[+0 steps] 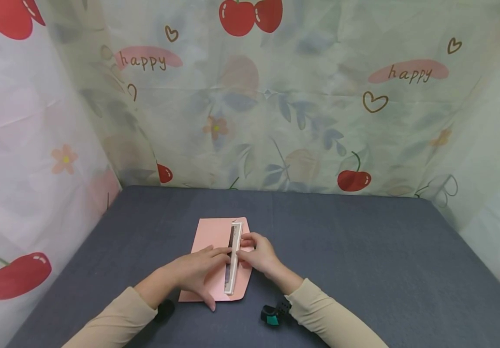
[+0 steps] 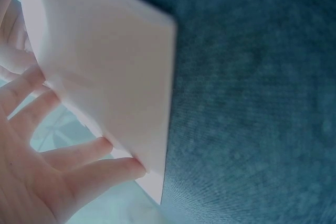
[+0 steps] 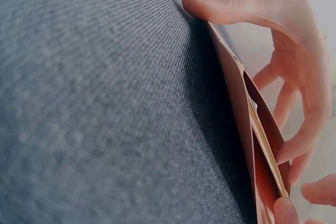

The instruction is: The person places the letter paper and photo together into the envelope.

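Envelope (image 1: 213,251) partly hidden under both hands; strip's (image 1: 234,256) grip possibly pinched.

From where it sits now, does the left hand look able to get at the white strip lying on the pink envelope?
Probably yes. The left hand rests flat on the pink envelope, its fingertips right beside the white strip. Nothing lies between them; the right hand holds the strip from the other side.

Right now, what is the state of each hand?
Left hand: open, fingers flat on the pink paper.
Right hand: pinches the white ruler.
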The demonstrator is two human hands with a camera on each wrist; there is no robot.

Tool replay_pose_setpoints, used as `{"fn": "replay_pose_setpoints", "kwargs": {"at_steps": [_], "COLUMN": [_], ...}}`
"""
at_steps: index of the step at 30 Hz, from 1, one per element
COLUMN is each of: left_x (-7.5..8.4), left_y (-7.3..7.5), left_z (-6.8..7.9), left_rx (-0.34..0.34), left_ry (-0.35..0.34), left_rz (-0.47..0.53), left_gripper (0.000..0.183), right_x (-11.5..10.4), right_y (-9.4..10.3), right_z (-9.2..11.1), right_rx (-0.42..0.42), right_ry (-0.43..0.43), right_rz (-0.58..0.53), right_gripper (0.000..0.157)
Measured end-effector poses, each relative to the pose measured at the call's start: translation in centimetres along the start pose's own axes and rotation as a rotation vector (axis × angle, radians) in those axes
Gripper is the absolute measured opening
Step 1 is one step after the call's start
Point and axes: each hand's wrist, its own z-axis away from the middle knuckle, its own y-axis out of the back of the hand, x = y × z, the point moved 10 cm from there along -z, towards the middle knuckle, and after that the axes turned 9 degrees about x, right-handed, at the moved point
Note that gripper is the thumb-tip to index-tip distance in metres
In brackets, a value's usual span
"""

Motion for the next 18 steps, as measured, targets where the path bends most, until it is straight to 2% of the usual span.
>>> {"fn": "replay_pose_setpoints", "kwargs": {"at_steps": [10,18], "left_x": [-0.13,-0.04], "left_y": [-0.12,-0.05], "left_z": [-0.01,-0.01], "left_rx": [-0.013,0.000], "left_ry": [0.015,0.002], "left_rz": [0.013,0.004], "left_gripper": [0.095,0.094], "right_x": [0.00,0.13], "right_y": [-0.07,-0.25], "right_z": [-0.03,-0.04], "right_rx": [-0.011,-0.013], "right_ry": [0.009,-0.003], "right_rz": [0.012,0.003], "right_gripper": [0.044,0.045]}}
